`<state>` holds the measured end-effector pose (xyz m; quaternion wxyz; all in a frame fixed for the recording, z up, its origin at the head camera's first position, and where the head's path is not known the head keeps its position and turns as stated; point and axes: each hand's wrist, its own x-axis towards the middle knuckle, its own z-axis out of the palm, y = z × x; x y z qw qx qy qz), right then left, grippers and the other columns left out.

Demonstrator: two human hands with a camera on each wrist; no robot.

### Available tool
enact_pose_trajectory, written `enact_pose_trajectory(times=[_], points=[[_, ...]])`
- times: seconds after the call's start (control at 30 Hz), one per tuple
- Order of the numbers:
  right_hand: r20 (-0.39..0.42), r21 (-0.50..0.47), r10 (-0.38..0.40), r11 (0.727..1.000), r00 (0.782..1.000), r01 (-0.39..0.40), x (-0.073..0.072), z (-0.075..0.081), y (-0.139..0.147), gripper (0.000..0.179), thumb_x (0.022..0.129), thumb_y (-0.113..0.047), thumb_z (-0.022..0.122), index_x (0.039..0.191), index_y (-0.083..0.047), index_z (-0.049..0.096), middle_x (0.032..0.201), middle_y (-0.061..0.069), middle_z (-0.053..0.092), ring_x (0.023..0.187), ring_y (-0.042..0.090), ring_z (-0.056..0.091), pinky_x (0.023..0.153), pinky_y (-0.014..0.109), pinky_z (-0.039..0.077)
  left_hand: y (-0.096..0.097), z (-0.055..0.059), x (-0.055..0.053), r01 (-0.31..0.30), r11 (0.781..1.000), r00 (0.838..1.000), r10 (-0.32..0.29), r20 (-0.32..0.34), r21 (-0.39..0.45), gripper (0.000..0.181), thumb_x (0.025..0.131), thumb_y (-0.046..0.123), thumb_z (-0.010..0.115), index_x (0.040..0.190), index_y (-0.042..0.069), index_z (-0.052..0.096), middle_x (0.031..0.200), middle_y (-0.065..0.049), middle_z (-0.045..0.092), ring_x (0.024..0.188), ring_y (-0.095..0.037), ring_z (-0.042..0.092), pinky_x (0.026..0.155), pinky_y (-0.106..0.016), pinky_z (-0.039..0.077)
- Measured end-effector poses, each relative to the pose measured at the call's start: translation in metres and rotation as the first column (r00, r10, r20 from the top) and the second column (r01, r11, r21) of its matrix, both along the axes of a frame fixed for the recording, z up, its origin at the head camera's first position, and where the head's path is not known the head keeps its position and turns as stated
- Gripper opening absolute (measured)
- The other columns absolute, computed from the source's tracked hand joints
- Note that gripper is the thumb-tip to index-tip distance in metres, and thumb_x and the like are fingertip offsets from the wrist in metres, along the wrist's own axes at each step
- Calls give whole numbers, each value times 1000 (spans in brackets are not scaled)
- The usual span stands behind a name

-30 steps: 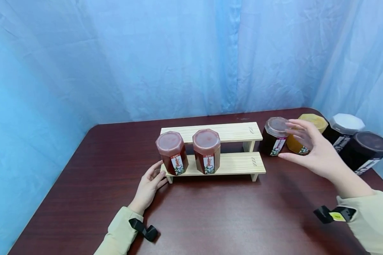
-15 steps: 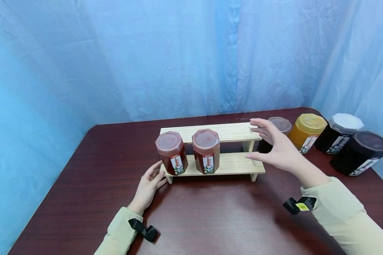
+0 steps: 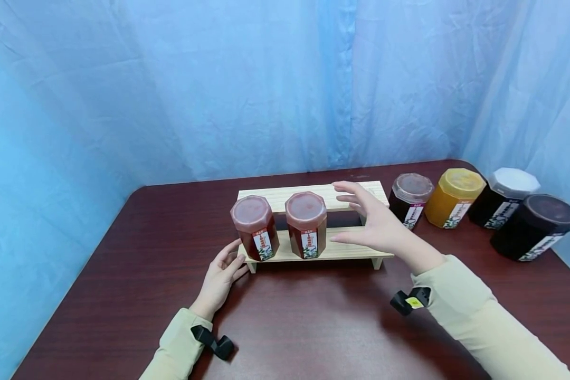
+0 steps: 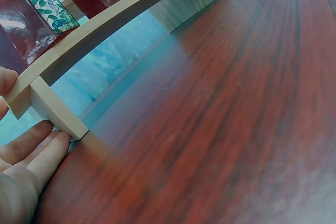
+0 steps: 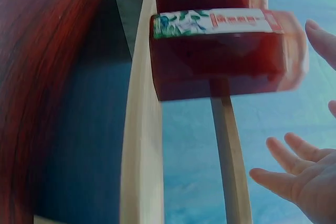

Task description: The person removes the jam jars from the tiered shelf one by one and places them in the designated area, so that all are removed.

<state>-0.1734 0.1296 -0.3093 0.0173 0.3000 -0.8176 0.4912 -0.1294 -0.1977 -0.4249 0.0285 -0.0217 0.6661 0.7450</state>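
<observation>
A two-tier wooden rack [image 3: 351,244] stands on the table. Two lidded jars of dark red contents, the left jar [image 3: 256,229] and the right jar [image 3: 306,226], stand upright on its lower tier. My left hand [image 3: 218,279] holds the left end of that tier; in the left wrist view, fingers [image 4: 44,156] touch the rack's leg [image 4: 58,109]. My right hand [image 3: 377,224] is spread above the rack's right part, fingers apart and holding nothing. It is close to the right jar, and a gap shows between them in the right wrist view.
Right of the rack stand several more jars: a dark jar [image 3: 410,198], a yellow jar [image 3: 456,198], a white-lidded jar [image 3: 505,195] and a black jar [image 3: 534,229]. Blue curtains [image 3: 247,89] surround the dark red-brown table [image 3: 313,322].
My right hand has moved left, from beside the dark and yellow jars to over the rack's right part. The left hand and the jars have stayed in place.
</observation>
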Motion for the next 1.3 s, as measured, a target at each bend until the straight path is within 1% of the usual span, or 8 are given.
enact_pose_trajectory(times=[0.13, 0.37, 0.47, 0.67, 0.8, 0.93, 1.13, 1.3], points=[[28, 22, 10, 1000, 1000, -10, -1, 0, -11, 90, 69, -11, 85, 143, -12, 34, 144, 14, 39, 130, 35, 42, 109, 51, 31, 0, 0, 0, -5, 1000, 1000, 5, 0, 4, 48, 97, 6, 49, 143, 5, 36, 115, -11, 53, 100, -7, 60, 87, -29, 51], [3, 11, 72, 997, 997, -72, 1, 0, -28, 89, 66, -9, 86, 140, -8, 37, 139, 12, 44, 125, 33, 48, 106, 49, 36, -1, 1, -1, -7, 1000, 1000, 7, -1, 5, 48, 97, 7, 49, 144, 5, 36, 117, -11, 53, 100, -6, 60, 87, -29, 51], [2, 17, 87, 996, 996, -87, 2, -1, -32, 89, 67, -10, 86, 141, -9, 37, 140, 12, 43, 126, 31, 46, 104, 49, 39, 0, 2, -1, -4, 1000, 1000, 4, 1, 6, 48, 97, 6, 49, 144, 6, 36, 115, -10, 53, 100, -6, 60, 87, -29, 51], [-14, 27, 80, 996, 997, -80, 3, -9, -36, 89, 66, -10, 86, 140, -10, 38, 141, 12, 41, 128, 26, 44, 105, 44, 39, 0, 4, -2, 3, 1000, 1000, -3, -4, 3, 48, 97, 6, 49, 143, 6, 36, 114, -9, 53, 100, -6, 60, 87, -29, 51], [-32, 48, 44, 998, 999, -43, 4, -15, -38, 90, 65, -14, 87, 140, -13, 38, 139, 11, 44, 127, 25, 45, 106, 43, 37, 0, 3, -2, 6, 1000, 1000, -6, -4, 2, 48, 97, 6, 49, 143, 6, 36, 115, -10, 53, 100, -6, 60, 87, -29, 51], [-62, 45, -7, 999, 998, 10, 5, -22, -42, 89, 65, -18, 88, 139, -17, 38, 137, 9, 46, 125, 24, 46, 104, 45, 38, 0, 3, -2, 6, 1000, 1000, -6, -5, 8, 48, 97, 5, 49, 143, 5, 36, 114, -9, 53, 100, -6, 60, 87, -29, 51], [-116, -32, -75, 997, 990, 72, 8, -33, -51, 87, 64, -12, 88, 136, -14, 39, 137, 12, 44, 123, 27, 46, 100, 46, 43, 0, 1, -2, 2, 1000, 1000, -2, -13, 16, 48, 97, 5, 49, 143, 3, 36, 111, -7, 55, 99, -7, 61, 85, -28, 52], [-147, -74, -142, 989, 979, 132, 9, -41, -58, 87, 62, -11, 89, 134, -12, 40, 133, 15, 46, 121, 29, 48, 102, 45, 40, 1, 0, -1, -3, 1000, 1000, 4, -16, 31, 47, 96, 2, 48, 142, 1, 36, 110, -7, 55, 97, -7, 61, 84, -27, 52]])
